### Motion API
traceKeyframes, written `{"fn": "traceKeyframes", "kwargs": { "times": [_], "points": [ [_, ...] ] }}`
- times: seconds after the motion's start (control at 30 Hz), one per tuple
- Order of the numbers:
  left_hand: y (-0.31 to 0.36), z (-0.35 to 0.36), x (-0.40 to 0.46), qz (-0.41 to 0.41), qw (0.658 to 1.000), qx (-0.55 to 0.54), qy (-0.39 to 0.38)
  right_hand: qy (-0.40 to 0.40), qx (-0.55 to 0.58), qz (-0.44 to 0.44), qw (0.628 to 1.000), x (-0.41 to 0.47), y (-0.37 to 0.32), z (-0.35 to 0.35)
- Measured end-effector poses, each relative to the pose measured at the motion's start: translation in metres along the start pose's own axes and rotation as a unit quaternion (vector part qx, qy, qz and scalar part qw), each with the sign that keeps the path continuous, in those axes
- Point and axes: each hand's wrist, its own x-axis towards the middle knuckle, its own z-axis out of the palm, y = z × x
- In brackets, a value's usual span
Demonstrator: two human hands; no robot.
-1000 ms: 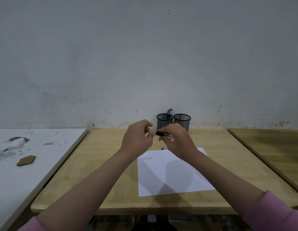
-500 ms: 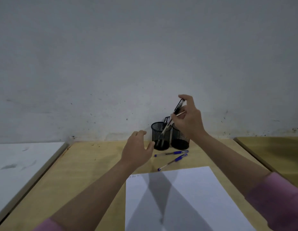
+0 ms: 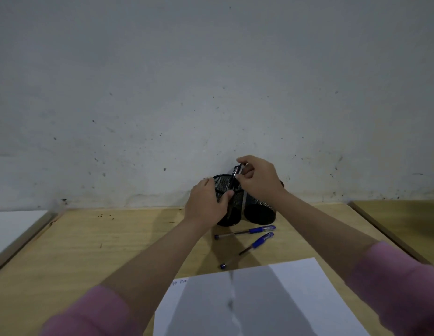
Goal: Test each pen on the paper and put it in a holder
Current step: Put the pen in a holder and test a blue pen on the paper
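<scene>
Two black mesh holders stand against the wall: the left holder [image 3: 223, 184] and the right holder [image 3: 261, 213]. My right hand [image 3: 259, 178] pinches the top of a black pen [image 3: 235, 178] that stands inside the left holder. My left hand [image 3: 206, 204] wraps around the left holder's side. Two blue-capped pens lie in front of the holders, one [image 3: 246, 231] nearer them and one [image 3: 257, 243] closer to me. A small pen cap [image 3: 222, 265] lies by the white paper [image 3: 296, 287], which shows faint scribbles at its top left.
The wooden table [image 3: 90, 251] ends at a grey wall. A white table [image 3: 12, 226] adjoins it on the left and another wooden table [image 3: 405, 219] on the right. My pink sleeves [image 3: 400, 282] reach over the paper.
My right hand has lowered the black pen from above the holders into the left holder. My left hand has moved forward and taken hold of that holder. The camera has moved closer.
</scene>
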Motion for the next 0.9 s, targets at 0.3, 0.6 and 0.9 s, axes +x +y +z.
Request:
{"fn": "traceKeyframes", "kwargs": {
  "times": [0.3, 0.6, 0.9],
  "points": [
    [0.005, -0.007, 0.001, -0.025, 0.999, -0.034, -0.027, 0.044, -0.071, -0.024, 0.996, -0.010, 0.008, 0.000],
    [0.013, -0.060, -0.073, -0.049, 0.995, 0.024, -0.079, 0.013, -0.085, -0.026, 0.996, -0.065, -0.021, -0.028],
    [-0.035, -0.113, -0.202, -0.128, 0.968, 0.142, -0.164, -0.082, -0.064, 0.087, 0.991, -0.133, -0.045, -0.030]
  ]
}}
